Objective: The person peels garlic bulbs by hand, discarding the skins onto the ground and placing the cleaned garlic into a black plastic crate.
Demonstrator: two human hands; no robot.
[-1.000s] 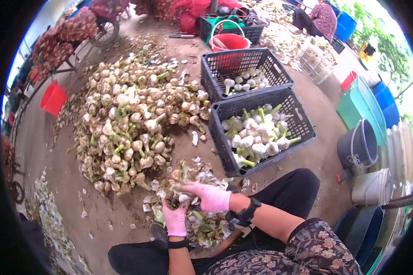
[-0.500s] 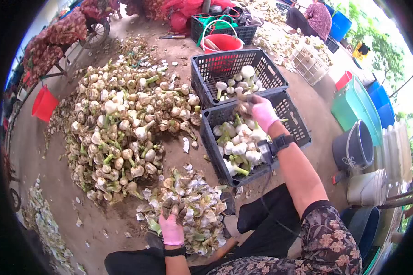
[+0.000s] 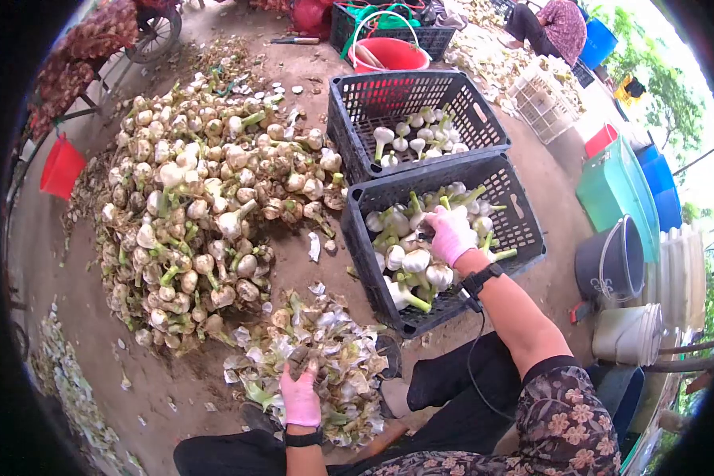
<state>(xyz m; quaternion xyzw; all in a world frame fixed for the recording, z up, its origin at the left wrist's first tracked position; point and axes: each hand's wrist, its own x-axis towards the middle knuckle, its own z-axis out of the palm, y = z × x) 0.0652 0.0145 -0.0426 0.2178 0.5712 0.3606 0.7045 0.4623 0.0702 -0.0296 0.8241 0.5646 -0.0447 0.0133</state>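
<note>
In the near black plastic crate, my right hand wears a pink glove with dark, dirty fingertips. Its fingers curl down onto a garlic bulb, mostly covered by the hand. Trimmed white garlic bulbs with short green stems lie around it. Lower down, my left hand, also in a pink glove with soiled fingertips, rests over a pile of garlic peelings. Its fingers look apart, and no bulb shows in them. Left of the crate spreads a large heap of untrimmed garlic.
A second black crate with several bulbs adjoins the near one. Behind stands a red bucket. Along the right are a grey bucket, a white bucket and a green tub. Another person sits at the back right.
My right hand has moved down from above the far part of the near crate onto the bulbs inside it. My left hand stays over the peelings. The camera view has shifted slightly.
</note>
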